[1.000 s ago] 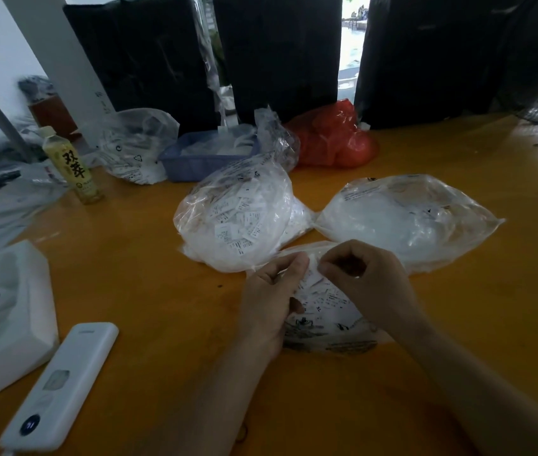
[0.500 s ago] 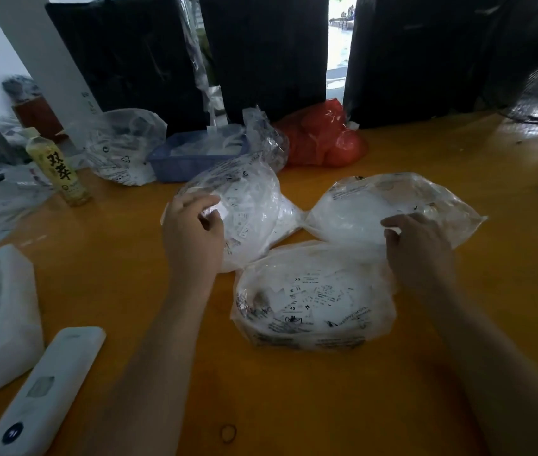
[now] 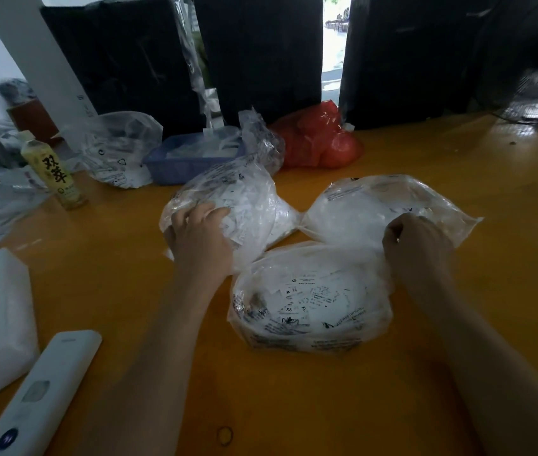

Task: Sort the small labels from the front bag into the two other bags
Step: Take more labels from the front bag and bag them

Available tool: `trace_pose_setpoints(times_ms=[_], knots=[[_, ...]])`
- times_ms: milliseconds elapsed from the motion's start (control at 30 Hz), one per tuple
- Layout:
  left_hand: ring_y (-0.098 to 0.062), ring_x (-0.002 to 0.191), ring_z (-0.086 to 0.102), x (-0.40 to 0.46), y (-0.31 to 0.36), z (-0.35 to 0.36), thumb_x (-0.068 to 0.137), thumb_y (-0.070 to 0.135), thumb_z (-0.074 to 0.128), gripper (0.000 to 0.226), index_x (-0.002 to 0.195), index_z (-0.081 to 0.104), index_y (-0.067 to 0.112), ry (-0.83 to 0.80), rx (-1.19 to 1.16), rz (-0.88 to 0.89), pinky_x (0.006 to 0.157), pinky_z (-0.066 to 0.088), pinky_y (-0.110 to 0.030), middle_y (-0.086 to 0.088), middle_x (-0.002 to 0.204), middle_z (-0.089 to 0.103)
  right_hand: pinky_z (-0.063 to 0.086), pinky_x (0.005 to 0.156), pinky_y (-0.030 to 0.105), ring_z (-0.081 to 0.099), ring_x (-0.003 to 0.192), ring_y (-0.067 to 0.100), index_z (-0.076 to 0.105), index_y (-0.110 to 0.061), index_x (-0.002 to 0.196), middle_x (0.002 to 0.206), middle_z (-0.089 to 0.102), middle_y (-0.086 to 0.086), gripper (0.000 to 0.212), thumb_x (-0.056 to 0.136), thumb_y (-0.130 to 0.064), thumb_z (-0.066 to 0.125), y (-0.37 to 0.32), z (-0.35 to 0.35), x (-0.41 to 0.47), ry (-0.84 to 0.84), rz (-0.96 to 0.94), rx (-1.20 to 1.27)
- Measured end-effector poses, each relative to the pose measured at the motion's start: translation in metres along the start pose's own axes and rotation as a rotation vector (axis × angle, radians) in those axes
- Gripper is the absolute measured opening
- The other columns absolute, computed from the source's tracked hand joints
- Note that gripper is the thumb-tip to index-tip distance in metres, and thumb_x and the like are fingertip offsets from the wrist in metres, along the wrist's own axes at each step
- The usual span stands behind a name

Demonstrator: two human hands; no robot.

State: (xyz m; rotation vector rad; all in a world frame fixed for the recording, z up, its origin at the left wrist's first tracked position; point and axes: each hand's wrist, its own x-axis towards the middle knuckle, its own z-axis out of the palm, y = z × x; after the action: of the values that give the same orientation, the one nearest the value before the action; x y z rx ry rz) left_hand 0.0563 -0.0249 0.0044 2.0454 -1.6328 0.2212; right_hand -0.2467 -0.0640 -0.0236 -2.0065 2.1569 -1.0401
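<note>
Behind the front bag (image 3: 310, 297), both hands were apart, each at a receiving bag: the left hand (image 3: 200, 236) lay with its fingers on the crinkled left bag (image 3: 241, 205), the right hand (image 3: 417, 241) curled, pinching the right bag (image 3: 376, 205). Small printed paper labels (image 3: 307, 292) lay loose inside the soft, clear front bag, between and nearer than both hands, about equally close to each.

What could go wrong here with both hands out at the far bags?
The left hand presses on the bulging left bag, whose mouth I cannot see; labels might spill if it tips. The right hand is curled at the right bag, and whether it holds a label is hidden, so one could drop unseen. The front bag sits unheld and could slide.
</note>
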Motion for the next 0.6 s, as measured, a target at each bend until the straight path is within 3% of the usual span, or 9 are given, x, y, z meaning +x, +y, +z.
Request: trace_pose_setpoints(times_ms=[100, 167, 233, 300, 400, 500, 533, 600], knots=[[-0.027, 0.131, 0.048, -0.019, 0.012, -0.005, 0.096, 0.003, 0.054, 0.036, 0.125, 0.070, 0.017, 0.282, -0.220, 0.108, 0.107, 0.031, -0.037, -0.003, 0.131, 0.067, 0.053, 0.085, 0.044, 0.060, 0.082, 0.019, 0.067, -0.013, 0.098, 0.094, 0.068, 0.001, 0.007, 0.097, -0.016, 0.061, -0.005, -0.008, -0.003, 0.084, 0.021, 0.147], [-0.019, 0.120, 0.055, -0.035, 0.025, -0.005, 0.099, 0.004, 0.052, 0.029, 0.119, 0.071, 0.013, 0.331, -0.375, 0.208, 0.103, 0.038, -0.032, -0.004, 0.120, 0.070, 0.053, 0.085, 0.035, 0.058, 0.074, 0.009, 0.066, -0.015, 0.097, 0.090, 0.067, -0.004, 0.003, 0.094, -0.016, 0.066, -0.009, -0.010, -0.005, 0.109, 0.041, 0.254], [-0.011, 0.112, 0.058, -0.054, 0.039, -0.001, 0.102, 0.007, 0.054, 0.024, 0.119, 0.071, 0.012, 0.230, -0.508, 0.266, 0.098, 0.048, -0.030, 0.000, 0.116, 0.069, 0.045, 0.072, 0.009, 0.056, 0.073, -0.003, 0.066, -0.018, 0.097, 0.085, 0.063, -0.013, 0.010, 0.090, -0.013, 0.072, -0.015, -0.012, -0.009, 0.105, 0.044, 0.379], [-0.005, 0.105, 0.063, -0.070, 0.047, 0.004, 0.104, 0.017, 0.056, 0.021, 0.121, 0.069, 0.017, 0.075, -0.628, 0.261, 0.092, 0.056, -0.029, 0.007, 0.115, 0.068, 0.042, 0.064, 0.001, 0.059, 0.076, -0.008, 0.064, -0.024, 0.097, 0.086, 0.060, -0.021, 0.019, 0.088, -0.011, 0.075, -0.022, -0.014, -0.016, 0.049, 0.001, 0.506], [0.000, 0.111, 0.063, -0.083, 0.050, 0.010, 0.099, 0.047, 0.061, 0.040, 0.135, 0.060, 0.030, -0.195, -0.834, 0.143, 0.092, 0.057, -0.026, 0.023, 0.123, 0.065, 0.044, 0.063, 0.001, 0.061, 0.080, -0.010, 0.065, -0.029, 0.097, 0.088, 0.064, -0.018, 0.018, 0.090, -0.016, 0.075, -0.033, -0.017, -0.031, -0.136, -0.143, 0.590], [0.005, 0.118, 0.060, -0.086, 0.050, 0.016, 0.088, 0.063, 0.070, 0.055, 0.136, 0.044, 0.058, -0.408, -0.944, 0.073, 0.090, 0.055, -0.016, 0.033, 0.133, 0.057, 0.048, 0.065, 0.007, 0.062, 0.078, -0.003, 0.065, -0.028, 0.098, 0.089, 0.064, -0.015, 0.016, 0.091, -0.016, 0.073, -0.045, -0.016, -0.045, -0.294, -0.318, 0.539], [0.007, 0.119, 0.059, -0.087, 0.052, 0.018, 0.088, 0.064, 0.071, 0.055, 0.135, 0.041, 0.063, -0.437, -0.962, 0.051, 0.090, 0.055, -0.014, 0.033, 0.134, 0.056, 0.048, 0.066, 0.008, 0.062, 0.077, -0.003, 0.065, -0.027, 0.098, 0.089, 0.063, -0.016, 0.018, 0.091, -0.014, 0.073, -0.048, -0.015, -0.048, -0.323, -0.354, 0.522], [0.013, 0.118, 0.057, -0.088, 0.054, 0.022, 0.090, 0.064, 0.070, 0.059, 0.141, 0.042, 0.056, -0.427, -0.982, 0.026, 0.088, 0.053, -0.010, 0.030, 0.137, 0.058, 0.048, 0.066, 0.010, 0.060, 0.076, -0.003, 0.063, -0.027, 0.098, 0.088, 0.061, -0.020, 0.022, 0.089, -0.011, 0.073, -0.054, -0.011, -0.053, -0.365, -0.397, 0.489]])
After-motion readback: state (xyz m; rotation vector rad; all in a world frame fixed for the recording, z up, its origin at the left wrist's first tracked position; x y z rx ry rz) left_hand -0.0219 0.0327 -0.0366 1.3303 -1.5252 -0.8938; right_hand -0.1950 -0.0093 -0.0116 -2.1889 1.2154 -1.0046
